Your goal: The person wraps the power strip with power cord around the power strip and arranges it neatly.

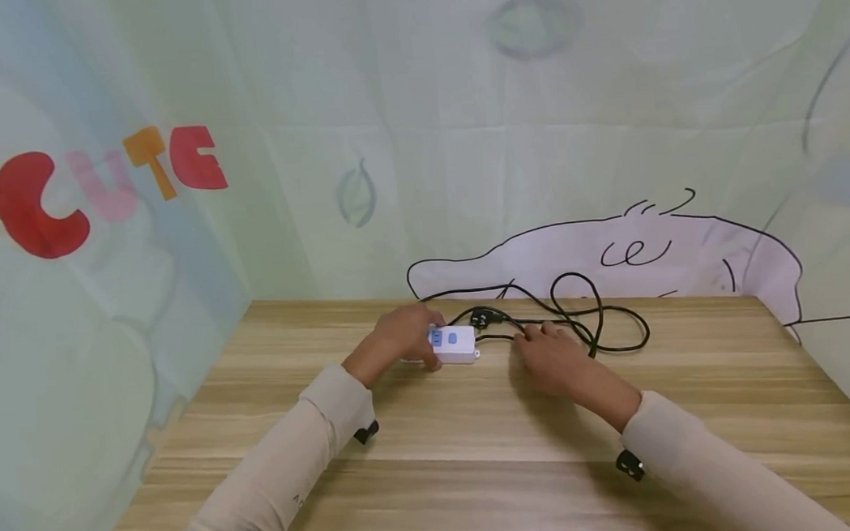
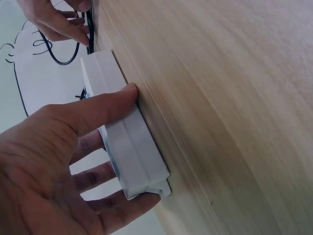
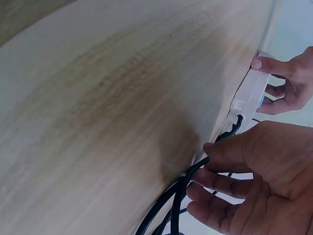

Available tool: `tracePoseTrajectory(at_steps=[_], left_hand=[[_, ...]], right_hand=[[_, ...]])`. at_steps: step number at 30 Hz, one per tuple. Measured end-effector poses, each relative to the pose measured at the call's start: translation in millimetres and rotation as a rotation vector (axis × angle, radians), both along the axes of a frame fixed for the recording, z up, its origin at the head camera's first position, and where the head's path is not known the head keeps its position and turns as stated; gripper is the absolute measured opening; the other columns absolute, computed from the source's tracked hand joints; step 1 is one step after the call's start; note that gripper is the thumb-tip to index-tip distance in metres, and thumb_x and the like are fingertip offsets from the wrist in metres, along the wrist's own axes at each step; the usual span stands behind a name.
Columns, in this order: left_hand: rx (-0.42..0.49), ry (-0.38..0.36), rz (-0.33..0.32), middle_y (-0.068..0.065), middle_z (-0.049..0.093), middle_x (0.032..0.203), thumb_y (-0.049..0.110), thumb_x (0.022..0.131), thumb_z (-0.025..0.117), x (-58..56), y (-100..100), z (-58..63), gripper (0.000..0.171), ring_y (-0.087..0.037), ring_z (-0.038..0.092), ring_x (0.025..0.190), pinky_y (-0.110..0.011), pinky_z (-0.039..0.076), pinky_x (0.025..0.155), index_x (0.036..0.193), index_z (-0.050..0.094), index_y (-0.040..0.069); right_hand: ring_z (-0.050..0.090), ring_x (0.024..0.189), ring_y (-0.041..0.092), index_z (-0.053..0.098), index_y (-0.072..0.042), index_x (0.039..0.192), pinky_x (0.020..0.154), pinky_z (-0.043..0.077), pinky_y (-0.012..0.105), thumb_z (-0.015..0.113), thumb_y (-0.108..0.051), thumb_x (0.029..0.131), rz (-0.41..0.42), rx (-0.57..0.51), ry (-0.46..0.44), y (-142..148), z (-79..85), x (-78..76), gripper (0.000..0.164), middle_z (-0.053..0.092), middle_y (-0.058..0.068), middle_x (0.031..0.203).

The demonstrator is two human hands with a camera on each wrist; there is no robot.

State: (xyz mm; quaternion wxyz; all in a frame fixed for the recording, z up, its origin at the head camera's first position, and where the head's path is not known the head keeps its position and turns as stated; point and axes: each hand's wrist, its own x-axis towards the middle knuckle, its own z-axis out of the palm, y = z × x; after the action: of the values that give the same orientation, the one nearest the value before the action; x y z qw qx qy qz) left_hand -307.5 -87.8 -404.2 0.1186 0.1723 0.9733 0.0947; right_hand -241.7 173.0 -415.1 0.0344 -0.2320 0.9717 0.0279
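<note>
My left hand (image 1: 409, 335) grips a white power strip (image 1: 466, 336) by its left end, thumb along the near side and fingers round the far side. The strip lies on the table with a blue-marked socket and a blue button showing on top. A black cable (image 3: 157, 205) leaves its right end. Just right of the strip, my right hand (image 1: 553, 361) pinches this cable between thumb and fingers, close over the tabletop. Behind the strip lies the black plug (image 1: 483, 319), next to loops of cable.
The wood-grain table (image 1: 467, 474) backs onto a printed curtain (image 1: 303, 183) with cartoon drawings. Loose cable loops spread to the right of the right hand and along the table's back edge. Another curtain side with letters stands on the left.
</note>
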Motion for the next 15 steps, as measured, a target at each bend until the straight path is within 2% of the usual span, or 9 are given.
tracePoseTrajectory(at_steps=[4,10,15], left_hand=[[0.008,0.001,0.003,-0.009,0.071,0.15,0.031,0.082,0.102,0.9,3.7,1.9,0.071,-0.028,0.065,0.125,-0.053,0.056,0.112,0.147,0.074,0.019],[0.018,-0.007,0.029,-0.01,0.071,0.151,0.03,0.082,0.103,2.7,4.8,0.8,0.073,-0.028,0.065,0.125,-0.054,0.055,0.115,0.147,0.074,0.017],[0.022,-0.005,0.047,-0.009,0.072,0.151,0.03,0.081,0.104,3.0,4.8,0.6,0.073,-0.028,0.065,0.124,-0.054,0.056,0.113,0.147,0.075,0.017]], right_hand=[[0.065,0.123,0.047,0.067,0.01,0.143,0.102,0.06,0.061,0.062,-0.001,0.11,0.0,0.002,-0.004,2.4,0.9,-2.0,0.035,0.068,0.03,0.139],[0.063,0.107,0.042,0.073,0.008,0.128,0.09,0.062,0.055,0.064,0.008,0.106,0.01,-0.025,-0.015,-1.0,0.3,-6.5,0.024,0.07,0.028,0.123],[0.062,0.108,0.046,0.073,0.011,0.122,0.091,0.063,0.058,0.064,0.01,0.105,-0.009,-0.058,-0.019,-6.1,1.4,-5.0,0.019,0.068,0.032,0.123]])
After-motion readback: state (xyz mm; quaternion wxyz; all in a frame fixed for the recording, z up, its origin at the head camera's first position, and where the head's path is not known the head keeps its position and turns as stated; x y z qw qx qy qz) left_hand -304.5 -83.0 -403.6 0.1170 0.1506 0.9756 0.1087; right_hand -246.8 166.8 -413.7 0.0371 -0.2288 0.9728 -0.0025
